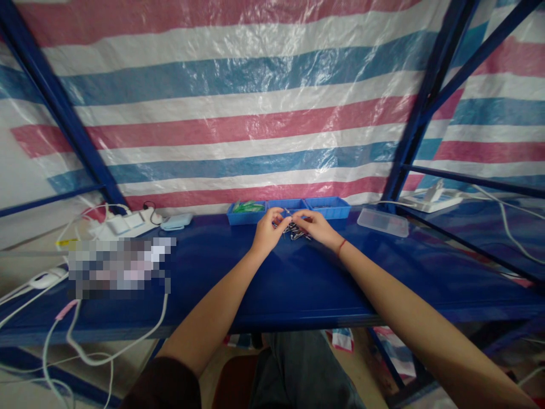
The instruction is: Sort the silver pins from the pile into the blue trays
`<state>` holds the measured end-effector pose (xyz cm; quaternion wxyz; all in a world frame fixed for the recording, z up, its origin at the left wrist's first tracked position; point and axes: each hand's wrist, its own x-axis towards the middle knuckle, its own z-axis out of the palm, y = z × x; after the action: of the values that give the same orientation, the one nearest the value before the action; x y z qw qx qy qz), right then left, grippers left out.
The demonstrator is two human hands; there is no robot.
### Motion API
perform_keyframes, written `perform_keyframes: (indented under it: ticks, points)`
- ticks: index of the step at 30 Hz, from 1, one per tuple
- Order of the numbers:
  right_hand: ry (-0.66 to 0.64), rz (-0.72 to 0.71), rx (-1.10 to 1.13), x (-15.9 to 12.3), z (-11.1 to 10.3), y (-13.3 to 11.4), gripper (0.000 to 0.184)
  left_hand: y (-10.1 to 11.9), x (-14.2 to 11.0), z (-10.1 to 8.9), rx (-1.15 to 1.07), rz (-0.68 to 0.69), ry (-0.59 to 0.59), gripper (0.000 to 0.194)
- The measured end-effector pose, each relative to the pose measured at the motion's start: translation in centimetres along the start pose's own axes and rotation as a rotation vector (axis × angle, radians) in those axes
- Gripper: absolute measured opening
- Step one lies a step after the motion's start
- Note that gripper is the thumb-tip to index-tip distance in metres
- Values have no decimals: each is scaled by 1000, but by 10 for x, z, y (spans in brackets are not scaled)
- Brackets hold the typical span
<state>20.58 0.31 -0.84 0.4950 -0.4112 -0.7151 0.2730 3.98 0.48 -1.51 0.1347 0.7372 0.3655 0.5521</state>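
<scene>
My left hand (268, 232) and my right hand (318, 228) meet above the blue table, fingertips pinched close together. Between them shows a small, thin, shiny piece (288, 212), too small to name; both hands seem to be on it. Just below and behind the fingers lies a pile of small silvery metal parts (301, 233) on the tabletop, partly covered by the hands. Beyond the hands stand joined blue bins: the left bin (238, 219) holds green pieces, the middle bin (284, 202) is partly hidden, and the right bin (336, 212) holds small items I cannot make out.
A clear plastic lid or tray (382, 222) lies right of the bins on the blue table (298, 289). Power strips (128, 222) with cables, a light-blue case (176, 221) and a blurred-out patch (121, 267) are at left. Another power strip (432, 199) sits at right. Blue posts (419, 128) flank the table.
</scene>
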Motion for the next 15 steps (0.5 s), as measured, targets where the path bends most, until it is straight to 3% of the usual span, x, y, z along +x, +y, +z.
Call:
perform_keyframes:
  ticks: [4, 6, 10, 15]
  points:
    - [494, 136, -151, 13, -23, 27, 34, -1, 0, 1, 22, 8, 2, 29]
    - [666, 242, -274, 17, -38, 41, 29, 1, -1, 1, 36, 9, -11, 27]
    - [687, 416, -450, 18, -57, 58, 30, 2, -3, 2, 64, 11, -88, 23]
    - [595, 371, -521, 16, -55, 59, 37, -1, -7, 3, 128, 76, -212, 17]
